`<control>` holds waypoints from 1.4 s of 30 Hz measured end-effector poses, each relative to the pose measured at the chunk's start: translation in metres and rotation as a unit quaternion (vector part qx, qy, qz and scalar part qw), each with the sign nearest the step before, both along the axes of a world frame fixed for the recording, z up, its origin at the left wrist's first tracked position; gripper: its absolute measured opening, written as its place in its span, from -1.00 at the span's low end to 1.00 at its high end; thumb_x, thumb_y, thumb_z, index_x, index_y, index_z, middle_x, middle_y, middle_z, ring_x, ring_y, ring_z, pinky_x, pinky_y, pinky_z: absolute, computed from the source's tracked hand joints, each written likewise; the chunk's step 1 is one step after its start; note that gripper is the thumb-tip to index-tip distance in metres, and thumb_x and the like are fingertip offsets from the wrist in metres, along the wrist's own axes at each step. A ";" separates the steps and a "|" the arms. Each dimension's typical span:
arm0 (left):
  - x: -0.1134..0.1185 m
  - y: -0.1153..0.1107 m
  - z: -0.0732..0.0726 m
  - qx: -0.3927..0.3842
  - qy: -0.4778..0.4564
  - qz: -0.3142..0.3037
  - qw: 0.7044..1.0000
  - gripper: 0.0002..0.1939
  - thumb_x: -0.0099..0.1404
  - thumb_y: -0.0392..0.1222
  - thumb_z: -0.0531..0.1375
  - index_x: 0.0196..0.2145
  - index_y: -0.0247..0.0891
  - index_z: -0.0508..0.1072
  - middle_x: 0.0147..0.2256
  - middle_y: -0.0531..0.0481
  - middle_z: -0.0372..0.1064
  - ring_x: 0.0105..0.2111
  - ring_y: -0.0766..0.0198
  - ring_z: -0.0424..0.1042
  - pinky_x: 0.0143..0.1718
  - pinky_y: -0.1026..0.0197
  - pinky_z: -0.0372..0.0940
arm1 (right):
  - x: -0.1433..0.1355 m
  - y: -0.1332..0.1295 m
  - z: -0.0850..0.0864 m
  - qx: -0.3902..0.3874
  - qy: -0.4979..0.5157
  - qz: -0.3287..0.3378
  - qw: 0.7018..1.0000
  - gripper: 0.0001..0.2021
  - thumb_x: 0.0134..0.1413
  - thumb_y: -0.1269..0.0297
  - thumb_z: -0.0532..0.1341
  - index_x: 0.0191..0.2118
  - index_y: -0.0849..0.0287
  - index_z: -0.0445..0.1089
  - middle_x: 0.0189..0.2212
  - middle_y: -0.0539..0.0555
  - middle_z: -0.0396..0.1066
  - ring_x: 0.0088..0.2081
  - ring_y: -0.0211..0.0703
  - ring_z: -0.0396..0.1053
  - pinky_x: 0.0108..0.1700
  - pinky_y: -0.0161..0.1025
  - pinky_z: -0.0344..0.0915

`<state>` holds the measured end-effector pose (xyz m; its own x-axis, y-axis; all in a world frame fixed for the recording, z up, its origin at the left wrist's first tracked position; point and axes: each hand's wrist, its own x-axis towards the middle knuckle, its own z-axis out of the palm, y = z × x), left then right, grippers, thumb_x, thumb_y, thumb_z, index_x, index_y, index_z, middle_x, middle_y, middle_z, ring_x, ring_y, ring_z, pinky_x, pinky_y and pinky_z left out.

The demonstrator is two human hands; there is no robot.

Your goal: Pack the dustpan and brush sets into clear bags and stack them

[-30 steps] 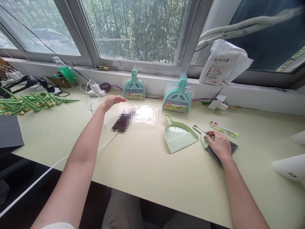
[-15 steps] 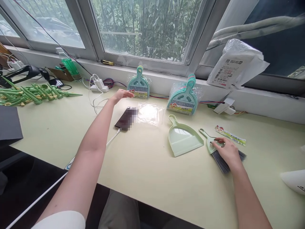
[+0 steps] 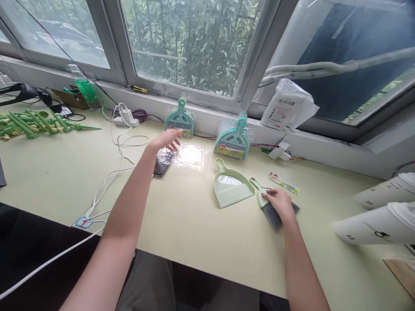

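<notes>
My left hand (image 3: 167,139) hovers with loose, spread fingers over a dark phone (image 3: 162,165), near the left edge of a clear plastic bag (image 3: 192,156). Nothing shows in it. Just behind stands a packaged teal dustpan-and-brush set (image 3: 179,120), partly covered by the fingertips. My right hand (image 3: 280,204) grips a pale green hand brush (image 3: 260,196) by its body, the grey bristles lying on the table. To its left rests a matching pale green dustpan (image 3: 231,190). A printed label strip (image 3: 285,184) lies behind the brush.
A stack of packaged dustpan sets (image 3: 234,140) leans near the sill. White cables (image 3: 121,147) run across the left, beside green pointed pieces (image 3: 35,123). White cups (image 3: 372,226) lie at the right. A wrapped parcel (image 3: 287,106) sits on the window ledge.
The view has swung to the right, bringing the white cups in. My left hand has shifted slightly right and down, its fingers now more spread. My right hand stays on the hand brush.
</notes>
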<state>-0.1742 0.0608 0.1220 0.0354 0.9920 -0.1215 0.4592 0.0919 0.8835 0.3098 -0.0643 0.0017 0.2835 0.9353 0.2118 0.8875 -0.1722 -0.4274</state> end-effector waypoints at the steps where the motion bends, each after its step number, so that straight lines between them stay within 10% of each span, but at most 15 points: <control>1: 0.024 -0.014 -0.003 -0.038 0.026 -0.038 0.998 -0.42 0.21 0.29 0.03 -0.37 -0.35 0.48 -0.43 -0.24 0.47 -0.46 0.02 0.48 -0.35 0.05 0.32 | -0.003 -0.002 0.002 0.004 -0.002 -0.005 1.000 -0.75 -0.19 0.07 0.25 -0.44 0.16 0.50 -0.37 0.19 0.48 -0.26 0.05 0.42 -0.15 -0.08 0.30; 7: 0.161 -0.088 -0.062 0.095 0.272 -0.059 0.956 -0.57 0.16 0.17 0.13 -0.57 -0.27 0.43 -0.40 -0.29 0.47 -0.20 -0.14 0.45 -0.19 0.03 0.25 | -0.020 -0.012 0.025 0.063 0.016 -0.075 0.995 -0.79 -0.12 0.14 0.25 -0.36 0.14 0.48 -0.24 0.19 0.46 -0.25 0.00 0.41 -0.20 -0.13 0.30; 12: 0.207 -0.119 -0.089 0.154 0.270 -0.128 0.942 -0.64 0.28 0.03 0.04 -0.52 -0.20 0.45 -0.37 -0.19 0.47 -0.28 0.03 0.45 -0.26 0.13 0.24 | -0.045 -0.015 0.035 0.113 0.082 0.017 0.990 -0.82 -0.01 0.15 0.23 -0.33 0.13 0.44 -0.21 0.13 0.45 -0.16 -0.06 0.39 -0.11 -0.16 0.27; 17: 0.207 -0.136 -0.084 0.265 0.175 -0.325 0.891 -0.60 0.37 0.03 -0.05 -0.40 -0.17 0.47 -0.44 -0.03 0.42 -0.38 0.22 0.41 -0.30 0.23 0.25 | -0.073 -0.021 0.033 0.046 0.062 0.137 0.988 -0.91 -0.01 0.29 0.25 -0.34 0.16 0.41 -0.20 0.10 0.44 -0.16 -0.11 0.38 -0.08 -0.21 0.23; 22: 0.183 -0.116 -0.086 0.453 0.282 -0.252 0.808 -0.65 0.22 -0.12 0.23 -0.03 -0.18 0.37 -0.03 -0.14 0.33 -0.04 0.07 0.31 -0.10 0.09 0.25 | -0.081 -0.022 0.034 0.031 0.104 0.194 0.975 -0.90 -0.05 0.27 0.29 -0.37 0.17 0.43 -0.23 0.07 0.44 -0.22 -0.17 0.37 -0.13 -0.25 0.22; 29: 0.182 -0.106 -0.098 0.517 0.376 -0.309 0.704 -0.64 0.20 -0.39 0.18 -0.03 -0.22 0.33 -0.01 -0.15 0.29 -0.01 0.08 0.29 0.01 0.03 0.22 | -0.090 -0.024 0.038 -0.002 0.134 0.216 0.967 -0.88 -0.13 0.25 0.34 -0.42 0.16 0.46 -0.26 0.05 0.47 -0.24 -0.18 0.38 -0.17 -0.28 0.22; 42: 0.182 -0.107 -0.097 0.564 0.339 -0.314 0.684 -0.55 0.27 -0.38 0.09 0.11 -0.21 0.28 -0.07 -0.11 0.40 -0.08 0.17 0.39 -0.07 0.13 0.31 | -0.083 -0.016 0.047 -0.092 0.159 0.272 0.945 -0.80 -0.29 0.24 0.43 -0.42 0.15 0.56 -0.38 0.00 0.55 -0.31 -0.19 0.45 -0.29 -0.36 0.24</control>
<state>0.0075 -0.0465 0.0251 0.8125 0.2834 0.5095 0.4351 -0.8764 -0.2063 0.2267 -0.0798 0.0483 -0.2275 0.9737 0.0160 0.6982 0.1745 -0.6943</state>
